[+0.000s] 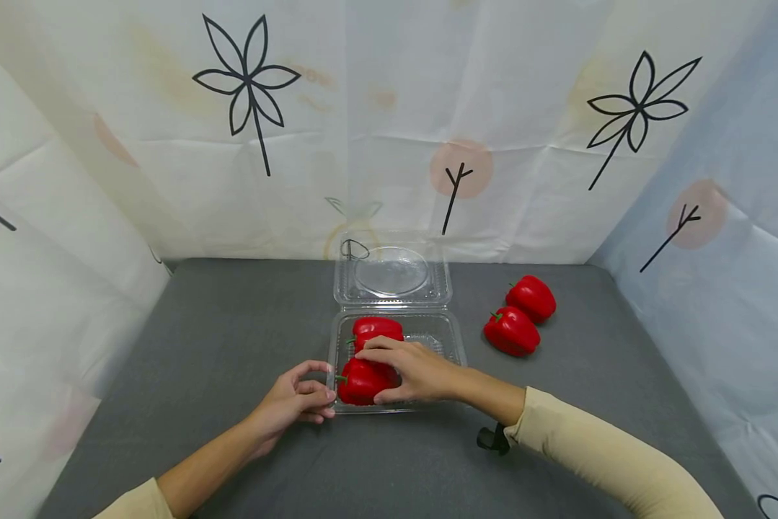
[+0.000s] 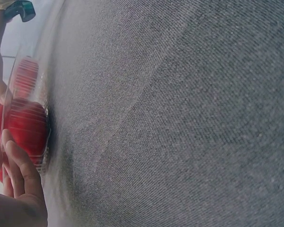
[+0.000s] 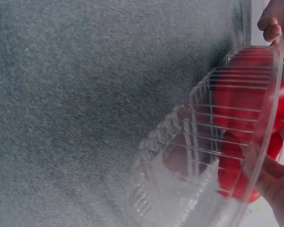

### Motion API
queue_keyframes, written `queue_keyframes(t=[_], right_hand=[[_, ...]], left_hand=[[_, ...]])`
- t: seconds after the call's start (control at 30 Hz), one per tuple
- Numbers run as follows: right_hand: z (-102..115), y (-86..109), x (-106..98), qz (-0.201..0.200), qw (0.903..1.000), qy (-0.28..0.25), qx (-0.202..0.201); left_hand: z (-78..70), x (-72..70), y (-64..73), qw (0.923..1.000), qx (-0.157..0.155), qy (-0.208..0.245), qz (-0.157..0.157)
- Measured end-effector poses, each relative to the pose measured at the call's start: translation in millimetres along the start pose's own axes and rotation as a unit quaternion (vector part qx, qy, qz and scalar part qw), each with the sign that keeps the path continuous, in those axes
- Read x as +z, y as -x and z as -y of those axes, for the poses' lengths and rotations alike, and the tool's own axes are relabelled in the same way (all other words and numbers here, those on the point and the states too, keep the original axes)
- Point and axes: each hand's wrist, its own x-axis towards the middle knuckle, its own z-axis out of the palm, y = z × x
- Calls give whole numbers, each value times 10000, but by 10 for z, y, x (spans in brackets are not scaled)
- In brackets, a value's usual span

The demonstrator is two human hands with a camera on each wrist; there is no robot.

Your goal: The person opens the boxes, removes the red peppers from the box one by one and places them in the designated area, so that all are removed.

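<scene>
A clear plastic clamshell container [image 1: 456, 339] lies with its lid [image 1: 435, 288] folded back. Two red bell peppers are in its left half: a rear pepper [image 1: 377, 328] and a front pepper [image 1: 356, 383]. My right hand [image 1: 421, 371] reaches over the base from the right and grips the front pepper, thumb on the near side and fingers on the far side. At the container's left rim, my left hand [image 1: 291, 404] pinches the edge between thumb and fingers. In the left wrist view, those fingers [image 2: 23, 165] lie along the outer wall.
To the right of the container, two more red bell peppers, a nearer one [image 1: 512, 333] and a farther one [image 1: 533, 298], sit side by side on the grey tabletop [image 1: 246, 317]. A printed curtain [image 1: 376, 108] hangs behind the table and along both sides.
</scene>
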Motion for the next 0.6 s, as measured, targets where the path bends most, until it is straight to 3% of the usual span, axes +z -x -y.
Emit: queue_keyframes(t=[0.6], right_hand=[[0,-17,7,95,9999,29,-66]], left_hand=[[2,10,-3,10000,-49,20,-60]])
